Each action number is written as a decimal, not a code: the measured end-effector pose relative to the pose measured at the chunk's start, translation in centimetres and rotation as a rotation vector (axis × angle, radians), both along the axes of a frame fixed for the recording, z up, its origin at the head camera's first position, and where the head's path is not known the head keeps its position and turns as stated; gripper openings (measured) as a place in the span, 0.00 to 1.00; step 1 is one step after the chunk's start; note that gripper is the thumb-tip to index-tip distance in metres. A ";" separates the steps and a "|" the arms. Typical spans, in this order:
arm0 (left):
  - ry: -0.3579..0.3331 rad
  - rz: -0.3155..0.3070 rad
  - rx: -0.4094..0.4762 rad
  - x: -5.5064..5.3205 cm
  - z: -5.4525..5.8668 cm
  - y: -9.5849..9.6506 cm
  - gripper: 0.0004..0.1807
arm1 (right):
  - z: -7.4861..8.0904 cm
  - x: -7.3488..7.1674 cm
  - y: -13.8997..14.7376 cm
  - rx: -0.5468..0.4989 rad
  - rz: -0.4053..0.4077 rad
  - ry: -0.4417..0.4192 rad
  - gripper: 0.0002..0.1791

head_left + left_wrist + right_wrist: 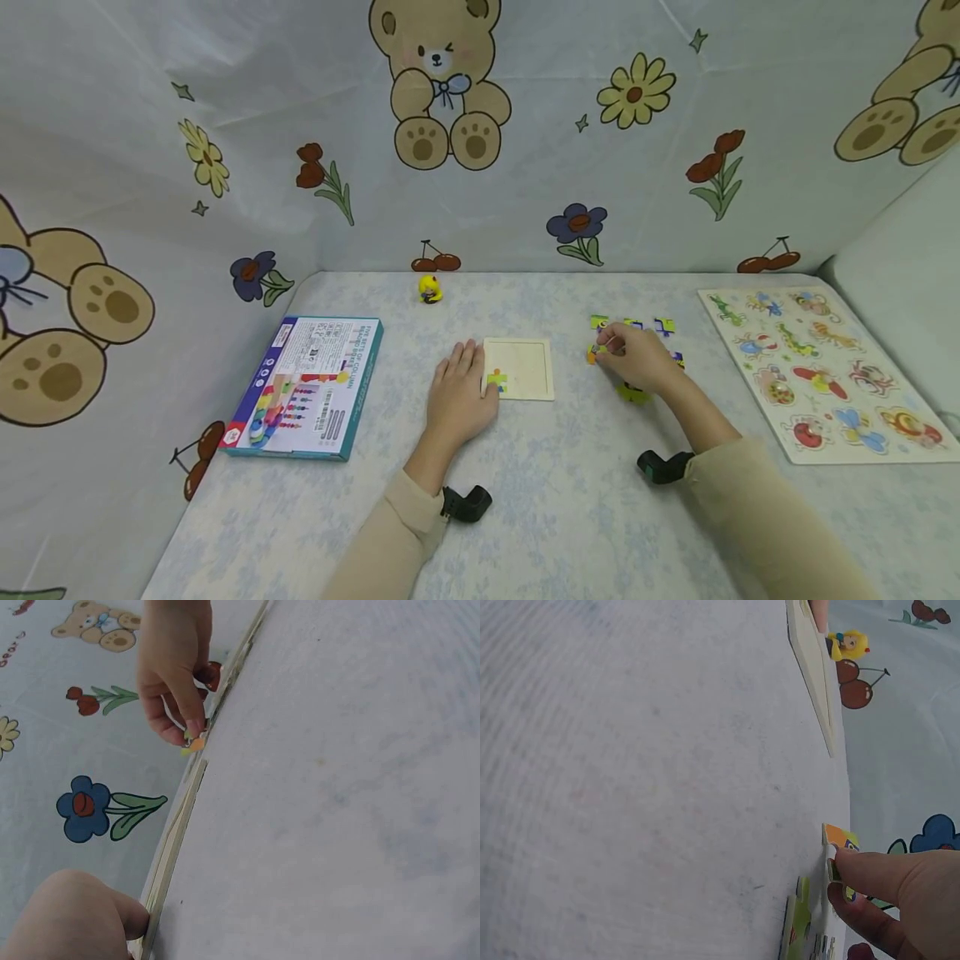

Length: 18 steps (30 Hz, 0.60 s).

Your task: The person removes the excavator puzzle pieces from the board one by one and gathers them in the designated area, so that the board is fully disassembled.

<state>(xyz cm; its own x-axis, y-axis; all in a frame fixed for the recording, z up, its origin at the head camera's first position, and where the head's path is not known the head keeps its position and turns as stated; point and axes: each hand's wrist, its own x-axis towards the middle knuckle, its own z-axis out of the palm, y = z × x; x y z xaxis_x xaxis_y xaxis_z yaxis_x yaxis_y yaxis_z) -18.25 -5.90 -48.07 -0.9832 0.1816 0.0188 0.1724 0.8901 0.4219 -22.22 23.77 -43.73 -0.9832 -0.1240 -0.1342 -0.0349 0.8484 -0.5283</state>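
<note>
My left hand (459,396) lies with its fingers stretched out along the left edge of a square wooden puzzle tray (536,398); its thumb is at the tray's frame. In the tray's lower left corner sits one yellow-green and purple jigsaw piece (498,382). To the right, my right hand (641,358) pinches an orange and yellow-green jigsaw piece (841,835) between thumb and fingers. Several other jigsaw pieces, one a green piece (634,394), lie around and partly under this hand. In the left wrist view, the pinched jigsaw piece (195,745) shows below the fingertips.
A boxed toy set (307,383) lies at the left of the table. A small yellow-haired figure (429,289) stands at the back edge. On the right lies a large board (840,375) with insect pictures. A printed cloth backdrop (480,217) rises behind the table.
</note>
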 end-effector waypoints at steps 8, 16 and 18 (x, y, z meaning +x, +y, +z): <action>-0.001 0.000 -0.002 -0.1 0.0 0.0 0.38 | 0.0 0.0 -0.3 0.067 0.020 0.083 0.09; 0.002 0.001 0.007 -0.1 0.1 -0.1 0.38 | 0.9 0.0 -0.9 -0.005 0.021 0.054 0.12; 0.009 -0.001 0.011 -0.1 0.0 -0.1 0.37 | 0.9 0.0 -1.3 -0.023 0.026 0.048 0.12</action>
